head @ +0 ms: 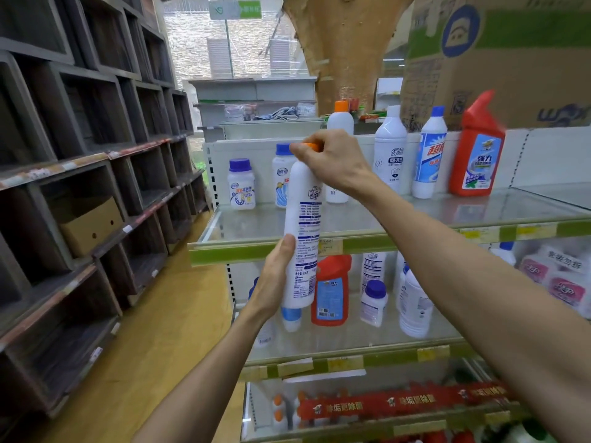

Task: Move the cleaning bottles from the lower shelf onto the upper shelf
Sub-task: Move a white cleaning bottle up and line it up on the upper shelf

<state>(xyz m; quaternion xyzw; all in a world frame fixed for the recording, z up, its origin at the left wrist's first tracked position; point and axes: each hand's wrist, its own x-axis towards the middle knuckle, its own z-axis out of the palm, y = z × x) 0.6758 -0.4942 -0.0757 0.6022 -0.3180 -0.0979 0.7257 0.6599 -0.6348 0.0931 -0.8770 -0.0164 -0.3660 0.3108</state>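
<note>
Two bare forearms rise from the frame's bottom, left hand (275, 276) gripping the tall white orange-capped plastic bottle (302, 231) mid-frame, right hand (332, 161) pinching its cap; mid-transfer, it next needs standing on the upper glass shelf (367, 241).

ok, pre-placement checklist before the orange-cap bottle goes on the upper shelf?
1. Grip on white bottle: left hand wraps the lower body, right hand grips the orange cap. ok.
2. Bottle upright: roughly vertical. ok.
3. Bottle base above upper shelf edge: base hangs below the front rail. not ok.
4. Free spot: bare glass in front of the bottles at the back. ok.
5. Cap tight: hidden by fingers. cannot tell.
6. Lower shelf bottles left: several remain. not ok.
</note>
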